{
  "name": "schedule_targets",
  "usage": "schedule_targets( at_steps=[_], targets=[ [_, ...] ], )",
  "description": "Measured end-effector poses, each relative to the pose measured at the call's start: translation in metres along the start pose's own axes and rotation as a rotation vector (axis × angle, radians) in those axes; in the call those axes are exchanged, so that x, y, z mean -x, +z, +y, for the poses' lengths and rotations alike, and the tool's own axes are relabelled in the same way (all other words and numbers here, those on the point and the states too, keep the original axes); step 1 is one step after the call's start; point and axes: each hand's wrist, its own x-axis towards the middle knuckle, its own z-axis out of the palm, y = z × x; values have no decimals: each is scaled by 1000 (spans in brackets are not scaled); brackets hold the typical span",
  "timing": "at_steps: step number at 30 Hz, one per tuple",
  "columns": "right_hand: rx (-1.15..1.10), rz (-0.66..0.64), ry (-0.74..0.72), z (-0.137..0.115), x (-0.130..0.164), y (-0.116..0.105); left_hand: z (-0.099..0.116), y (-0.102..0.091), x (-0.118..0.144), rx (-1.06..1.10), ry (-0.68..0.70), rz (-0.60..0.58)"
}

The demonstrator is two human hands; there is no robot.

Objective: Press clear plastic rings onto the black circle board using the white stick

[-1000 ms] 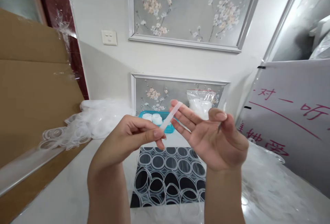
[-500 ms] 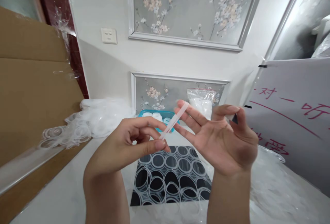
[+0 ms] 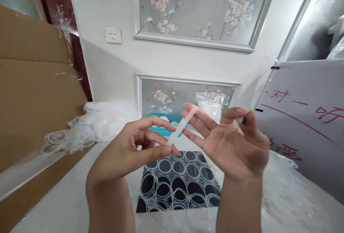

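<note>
Palm showing, the right hand [image 3: 231, 145], its grip unclear, touches a white strip [image 3: 182, 125] pinched by the left hand [image 3: 122, 154].

Cardboard [image 3: 32, 97] left, wall socket [image 3: 113, 35] beside upper floral panel [image 3: 196, 7], red-lettered board [image 3: 303, 82] right

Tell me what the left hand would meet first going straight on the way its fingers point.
Past the translucent white strip it touches, the left hand would likely meet the right hand first; exact depth is unclear.
</note>
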Motion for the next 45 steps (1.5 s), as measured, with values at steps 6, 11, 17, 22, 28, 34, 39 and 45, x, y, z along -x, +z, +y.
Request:
schedule_targets(
  at_steps=[6,11,17,22,28,34,39,45],
  targets=[
    [-64,-26,-4,0,0,1,-2,-1,0,28,14,-10],
    [-64,-21,3,-1,1,1,-1,-1,3,36,13,-27],
    [-65,39,26,-3,1,-3,-3,0,2,68,28,-30],
    [-37,29,-4,-3,0,-4,-5,1,2,112,91,-38],
    [10,-20,-41,-1,0,-7,-1,6,0,-75,14,17],
    [175,-6,-65,2,0,-16,2,26,-6,-547,36,205],
    [332,-157,-119,1,6,-11,-9,24,-15,-478,51,347],
    [499,-193,-168,-2,9,-4,-17,11,-17,-233,142,317]
  ],
)
